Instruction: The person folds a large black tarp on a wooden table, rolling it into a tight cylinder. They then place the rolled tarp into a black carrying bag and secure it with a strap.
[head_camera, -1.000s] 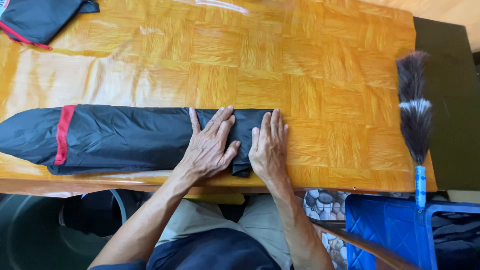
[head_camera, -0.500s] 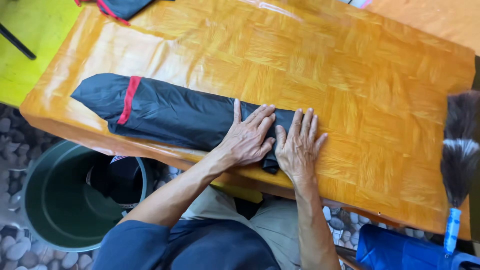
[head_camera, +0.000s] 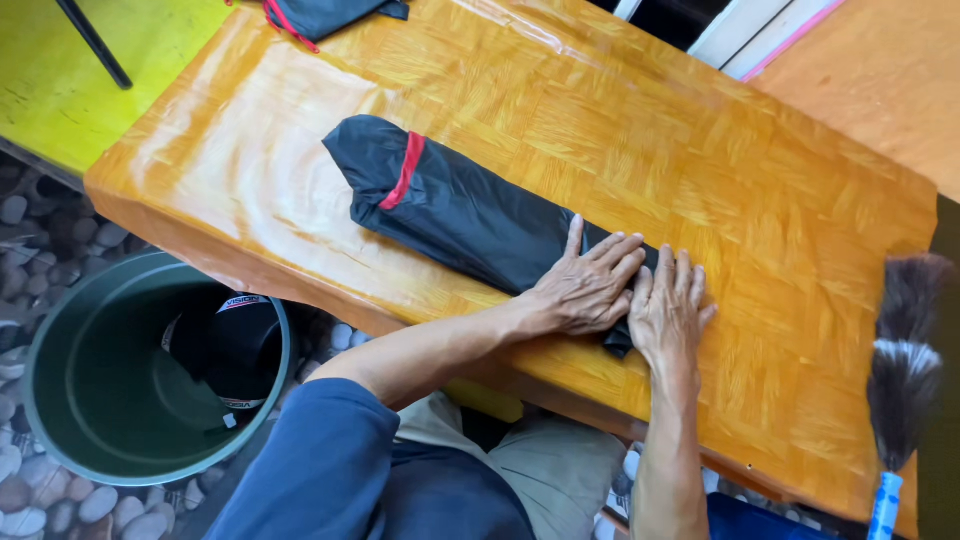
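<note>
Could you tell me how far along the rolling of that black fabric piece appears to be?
Mostly done: the black fabric bundle already lies as a long roll on the wooden table. In hand: the left hand and right hand press flat on its near end. Left, probably: finishing that end.

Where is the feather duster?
In the head view, the feather duster lies at the far right edge of the wooden table, to the right of the right hand.

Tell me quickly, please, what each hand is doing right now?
Left hand: open, flat, pressing on the black fabric bundle.
Right hand: open, flat, pressing on the bundle's near end.
</note>
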